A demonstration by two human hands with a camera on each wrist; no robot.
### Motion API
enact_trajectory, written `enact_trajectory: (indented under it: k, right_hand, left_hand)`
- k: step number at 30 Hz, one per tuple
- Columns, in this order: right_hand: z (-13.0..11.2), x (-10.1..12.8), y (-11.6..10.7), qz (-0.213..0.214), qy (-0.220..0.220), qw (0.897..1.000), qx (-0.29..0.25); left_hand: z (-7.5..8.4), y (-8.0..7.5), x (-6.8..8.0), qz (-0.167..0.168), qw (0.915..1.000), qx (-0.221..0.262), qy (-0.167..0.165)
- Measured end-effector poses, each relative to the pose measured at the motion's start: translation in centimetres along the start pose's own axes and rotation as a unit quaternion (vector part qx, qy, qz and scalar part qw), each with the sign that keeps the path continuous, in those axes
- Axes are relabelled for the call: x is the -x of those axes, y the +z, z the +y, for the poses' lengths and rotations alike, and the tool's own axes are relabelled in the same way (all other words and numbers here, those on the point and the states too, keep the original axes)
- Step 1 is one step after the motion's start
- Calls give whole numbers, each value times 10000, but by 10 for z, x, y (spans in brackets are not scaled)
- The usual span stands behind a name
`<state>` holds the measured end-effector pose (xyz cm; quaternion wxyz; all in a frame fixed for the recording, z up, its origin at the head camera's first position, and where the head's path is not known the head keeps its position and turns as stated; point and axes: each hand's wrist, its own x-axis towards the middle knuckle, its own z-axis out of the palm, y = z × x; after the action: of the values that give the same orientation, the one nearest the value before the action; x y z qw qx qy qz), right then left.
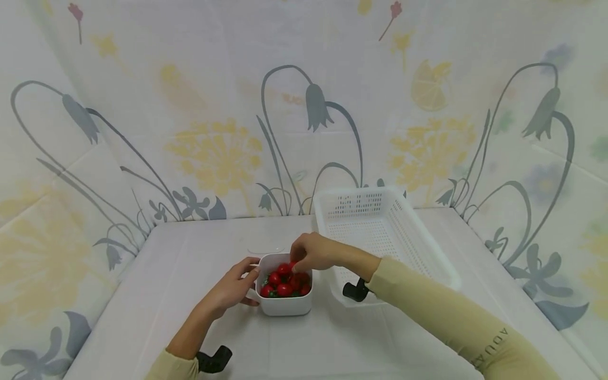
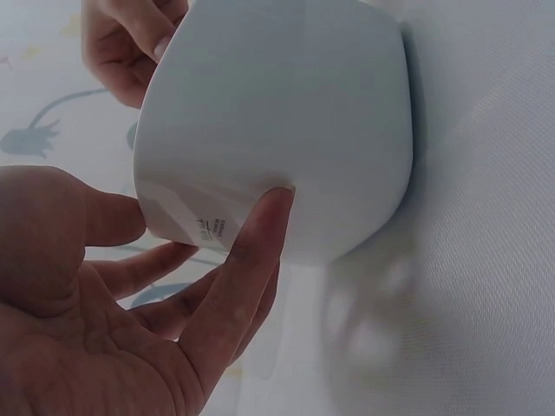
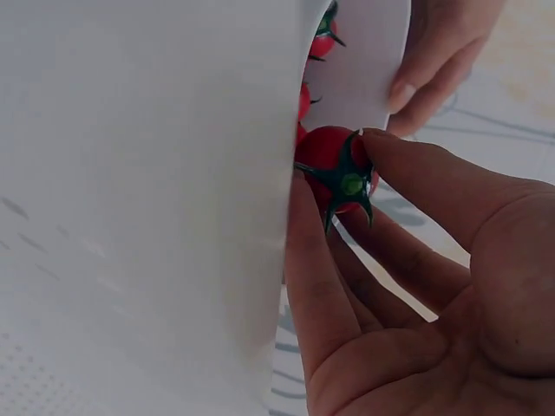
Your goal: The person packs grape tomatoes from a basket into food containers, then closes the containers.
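Note:
A white square container [image 1: 285, 306] holding several red cherry tomatoes [image 1: 284, 290] with green stems sits on the table. My right hand [image 1: 314, 251] is over its far right part and pinches one cherry tomato [image 3: 334, 147] between thumb and fingertips, its green star-shaped calyx showing in the right wrist view. On the opposite side, my left hand [image 1: 236, 285] rests its fairly straight fingers against the container. In the left wrist view one fingertip touches the smooth outer wall [image 2: 303, 113] near small printed lettering, and the thumb lies at the edge.
A large white perforated basket [image 1: 366, 232] stands at the back right, close beside the container. Behind the container lies a flat, clear, rounded piece [image 1: 266, 248]. The table [image 1: 190, 253] has a white cloth, and a flower-patterned sheet [image 1: 294, 105] hangs behind it.

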<state>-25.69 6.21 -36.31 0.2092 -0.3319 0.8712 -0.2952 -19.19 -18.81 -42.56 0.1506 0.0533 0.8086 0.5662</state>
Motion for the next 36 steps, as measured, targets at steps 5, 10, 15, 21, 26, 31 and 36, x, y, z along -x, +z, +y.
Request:
enact_trajectory:
  k: [5, 10, 15, 21, 26, 31, 36]
  right_hand:
    - [-6, -4, 3, -192, 186, 9994, 209]
    - [-7, -9, 4, -365, 327, 9986, 189]
    - [-8, -10, 3, -463, 455, 9978, 108]
    - [-10, -3, -4, -451, 472, 9977, 162]
    - [-14, 12, -19, -345, 338, 9987, 141]
    - [-15, 34, -40, 26, 104, 9998, 173]
    - [-11, 67, -56, 712, -182, 9958, 543]
  left_hand:
    - [0, 1, 0, -5, 10000, -7, 22]
    - [1, 2, -1, 11, 10000, 8, 26]
    - [2, 2, -3, -8, 10000, -15, 20]
    - [1, 2, -4, -45, 10000, -52, 5]
    - [2, -1, -3, -32, 9998, -178, 29]
    - [8, -7, -4, 29, 9989, -449, 93]
    - [15, -15, -2, 248, 9954, -874, 318]
